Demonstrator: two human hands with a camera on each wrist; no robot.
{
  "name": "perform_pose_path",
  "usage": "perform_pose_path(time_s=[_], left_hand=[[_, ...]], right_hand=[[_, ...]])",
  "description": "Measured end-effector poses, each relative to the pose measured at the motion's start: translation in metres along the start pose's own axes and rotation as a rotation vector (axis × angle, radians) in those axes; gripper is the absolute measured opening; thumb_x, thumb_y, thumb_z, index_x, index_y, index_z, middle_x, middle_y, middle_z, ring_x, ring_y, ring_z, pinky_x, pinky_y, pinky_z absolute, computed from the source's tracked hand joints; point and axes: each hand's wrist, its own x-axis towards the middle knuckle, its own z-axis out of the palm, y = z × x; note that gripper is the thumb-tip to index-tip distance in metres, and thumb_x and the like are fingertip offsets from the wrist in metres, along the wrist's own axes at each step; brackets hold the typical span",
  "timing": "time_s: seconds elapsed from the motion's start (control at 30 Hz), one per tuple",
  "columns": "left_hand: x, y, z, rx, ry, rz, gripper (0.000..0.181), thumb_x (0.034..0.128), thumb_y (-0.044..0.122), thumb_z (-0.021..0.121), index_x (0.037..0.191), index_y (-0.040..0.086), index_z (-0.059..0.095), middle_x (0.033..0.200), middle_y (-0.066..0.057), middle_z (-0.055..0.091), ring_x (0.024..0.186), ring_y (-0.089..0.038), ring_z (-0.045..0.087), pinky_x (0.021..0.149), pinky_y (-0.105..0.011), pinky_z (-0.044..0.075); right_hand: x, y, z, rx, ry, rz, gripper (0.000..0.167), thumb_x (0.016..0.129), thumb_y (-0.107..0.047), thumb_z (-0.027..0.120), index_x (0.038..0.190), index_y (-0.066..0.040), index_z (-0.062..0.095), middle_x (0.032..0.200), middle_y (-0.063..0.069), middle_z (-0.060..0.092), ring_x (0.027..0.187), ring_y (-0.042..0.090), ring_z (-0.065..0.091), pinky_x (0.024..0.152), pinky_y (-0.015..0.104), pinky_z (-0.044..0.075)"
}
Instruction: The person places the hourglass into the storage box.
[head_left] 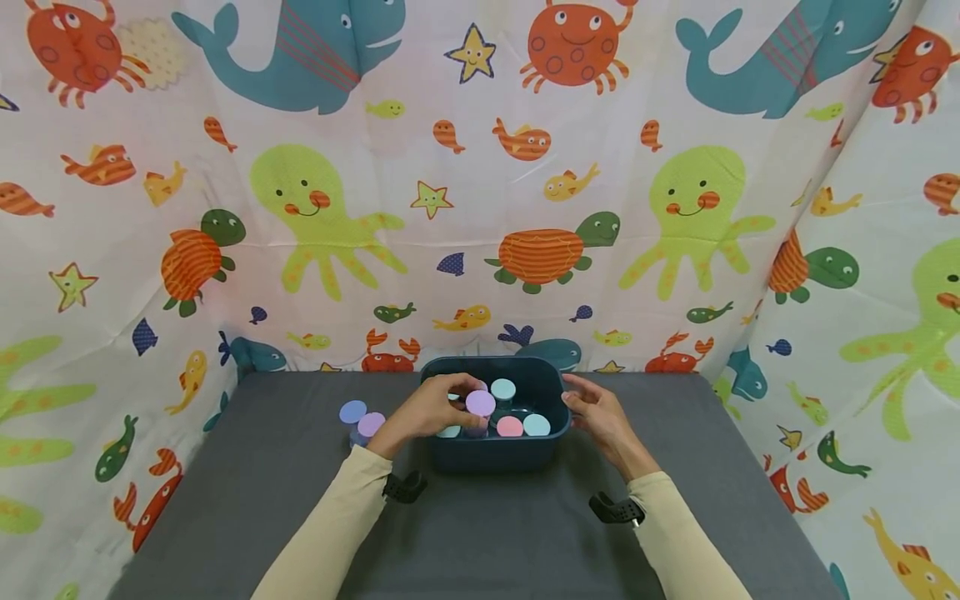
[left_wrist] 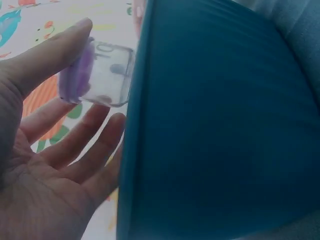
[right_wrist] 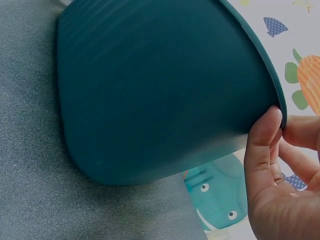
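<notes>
A dark teal plastic bin [head_left: 487,457] stands near the back of the grey table. My left hand [head_left: 438,406] holds a small clear jar with a purple lid [head_left: 480,403] over the bin's left half, gripped between thumb and fingers. In the left wrist view the jar [left_wrist: 107,75] lies tilted, its transparent body beside the bin's rim. At the opposite end, my right hand [head_left: 603,417] pinches the bin's rim, the thumb [right_wrist: 262,145] against the outer wall. Inside the bin are several lidded jars, among them a mint one [head_left: 502,389] and a pink one [head_left: 510,427].
Left of the bin, a jar with a blue lid [head_left: 352,411] and one with a lilac lid [head_left: 371,424] stand close together, partly behind my left wrist. A curtain with sea animals [head_left: 480,150] hangs along the table's back edge and both sides.
</notes>
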Motion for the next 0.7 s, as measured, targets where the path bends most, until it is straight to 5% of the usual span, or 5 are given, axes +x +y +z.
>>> perform_pose_path(time_s=[0.53,0.7], left_hand=[[0.009,-0.010,0.008,0.133,-0.026,-0.030,0.049,0.0753,0.026,0.086,0.118,0.017,0.064,0.109,-0.001,0.066,0.095,-0.018,0.057,0.087,-0.035,0.054],[0.010,-0.012,0.008,0.165,-0.047,-0.031,0.046,0.0749,0.025,0.086,0.114,0.014,0.065,0.101,0.000,0.066,0.089,-0.016,0.057,0.081,-0.030,0.053]], right_hand=[[0.002,0.001,-0.001,-0.009,0.020,-0.001,0.045,0.100,-0.019,0.057,0.144,-0.018,0.049,0.116,0.013,0.060,0.091,0.018,0.059,0.076,0.028,0.054],[0.002,0.001,0.000,-0.002,0.015,-0.001,0.045,0.100,-0.020,0.058,0.144,-0.019,0.050,0.121,0.018,0.059,0.099,0.026,0.060,0.076,0.028,0.054]])
